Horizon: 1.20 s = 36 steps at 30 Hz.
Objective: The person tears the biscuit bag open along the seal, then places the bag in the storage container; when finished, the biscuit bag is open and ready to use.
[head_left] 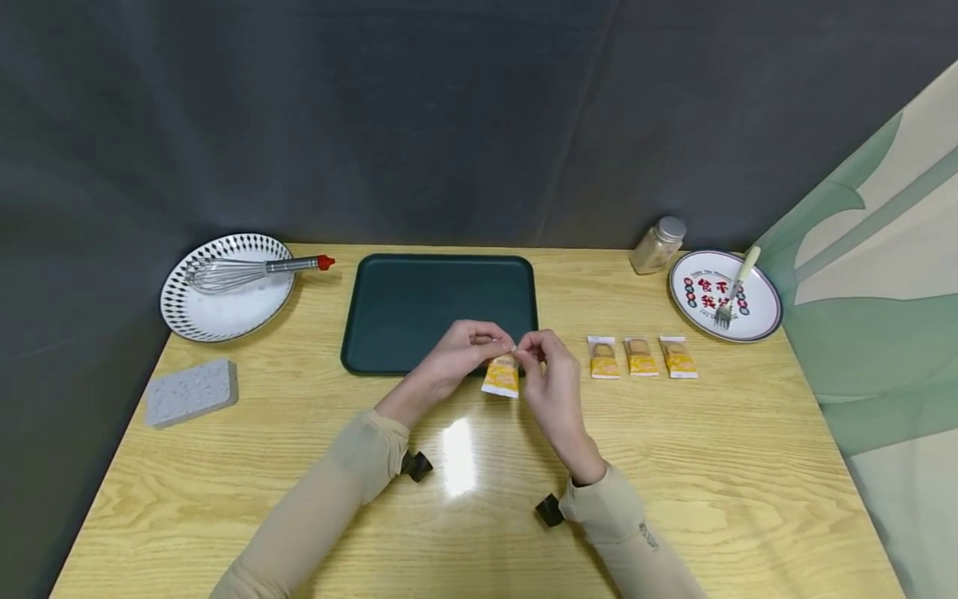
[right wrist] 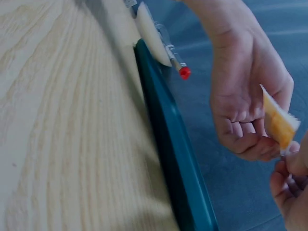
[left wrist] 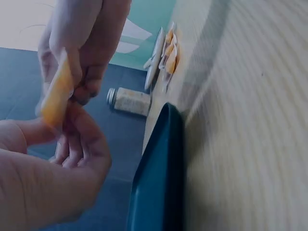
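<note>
Between both hands, over the near right edge of a dark green tray (head_left: 441,304), hangs a small yellow-and-white snack packet (head_left: 501,380) with something round and tan inside. My left hand (head_left: 455,359) pinches the packet's top end between thumb and fingers. Close beside it, my right hand (head_left: 555,387) pinches the same end, fingertips nearly meeting. The right wrist view shows the packet (right wrist: 278,122) raised off the table, its wide end tilted up. Three similar packets, a left one (head_left: 603,358), a middle one (head_left: 641,356) and a right one (head_left: 678,358), lie in a row.
At the left, a patterned plate (head_left: 239,320) bears a whisk (head_left: 288,264), with a grey sponge-like block (head_left: 191,393) nearer me. Back right are a lidded jar (head_left: 657,246) and a white plate (head_left: 692,312) with a fork (head_left: 737,287) on it. A dark curtain (head_left: 449,125) stands behind.
</note>
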Tool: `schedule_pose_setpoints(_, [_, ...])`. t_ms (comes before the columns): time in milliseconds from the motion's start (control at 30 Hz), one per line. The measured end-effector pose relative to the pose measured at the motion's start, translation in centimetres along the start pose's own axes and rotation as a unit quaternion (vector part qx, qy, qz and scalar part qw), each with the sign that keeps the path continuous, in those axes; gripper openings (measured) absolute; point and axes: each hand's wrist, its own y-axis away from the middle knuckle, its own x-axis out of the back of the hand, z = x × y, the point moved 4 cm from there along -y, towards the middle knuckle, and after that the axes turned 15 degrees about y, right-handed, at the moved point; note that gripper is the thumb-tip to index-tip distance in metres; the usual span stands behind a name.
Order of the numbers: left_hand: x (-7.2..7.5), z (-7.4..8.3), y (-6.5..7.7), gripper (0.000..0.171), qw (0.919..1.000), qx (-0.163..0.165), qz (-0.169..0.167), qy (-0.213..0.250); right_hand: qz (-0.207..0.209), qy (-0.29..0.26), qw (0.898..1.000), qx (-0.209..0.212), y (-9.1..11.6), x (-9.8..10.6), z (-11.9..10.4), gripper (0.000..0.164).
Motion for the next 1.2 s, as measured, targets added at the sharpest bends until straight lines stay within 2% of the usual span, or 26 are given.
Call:
schedule_pose_setpoints(100, [0.0, -0.4, -0.1, 0.017, 0.9995, 0.005, 0.024, 0.018, 0.028, 0.007, 0.999, 0.015, 0.1, -0.2, -0.2, 0.013])
schedule_pose_setpoints(233, [0.9, -0.8, -0.4, 0.015, 0.9955, -0.029, 0.090, 0.010, 0.047, -0.005, 0.998, 0.051, 0.4, -0.6, -1.0, 0.013])
schedule_pose_setpoints(367, [2.1, -1.0, -0.3, 0.013, 0.9848, -0.072, 0.156, -0.024, 0.029, -0.024, 0.997, 0.072, 0.8, -1.2, -1.9, 0.012])
schedule_pose_setpoints(533, [2.6, -0.8, -0.2, 0.014, 0.9741, -0.108, 0.191, -0.055, 0.016, -0.030, 0.997, 0.068, 1.4, -1.4, -2.2, 0.017])
schedule_pose_setpoints(633, [2.8, -0.7, -0.3, 0.014, 0.9718, -0.118, 0.198, -0.051, 0.016, -0.033, 0.997, 0.067, 1.6, -1.3, -2.0, 0.018])
schedule_pose_setpoints(700, [2.8, -0.7, -0.3, 0.014, 0.9722, -0.123, 0.195, -0.043, 0.010, -0.048, 0.998, 0.050, 1.4, -1.2, -1.6, 0.016])
schedule_pose_setpoints(767, [2.7, -0.7, -0.2, 0.014, 0.9735, -0.126, 0.187, -0.036, -0.001, -0.083, 0.996, 0.014, 0.9, -1.1, -0.9, 0.010])
schedule_pose_setpoints(833, [2.6, -0.8, 0.0, 0.014, 0.9757, -0.125, 0.178, -0.029, -0.015, -0.127, 0.991, -0.034, 0.1, -1.0, 0.0, 0.005])
schedule_pose_setpoints(933, [2.4, -1.0, 0.2, 0.013, 0.9798, -0.117, 0.162, -0.016, -0.042, -0.170, 0.980, -0.090, -1.3, -0.9, 1.4, 0.009])
schedule_pose_setpoints(1067, [2.0, -1.3, 0.3, 0.012, 0.9838, -0.107, 0.143, 0.015, -0.085, -0.160, 0.979, -0.099, -2.5, -1.0, 2.5, 0.019])
schedule_pose_setpoints(1200, [2.2, -1.4, 0.3, 0.011, 0.9827, -0.097, 0.143, 0.068, -0.111, -0.135, 0.979, -0.105, -2.6, -0.8, 3.0, 0.025])
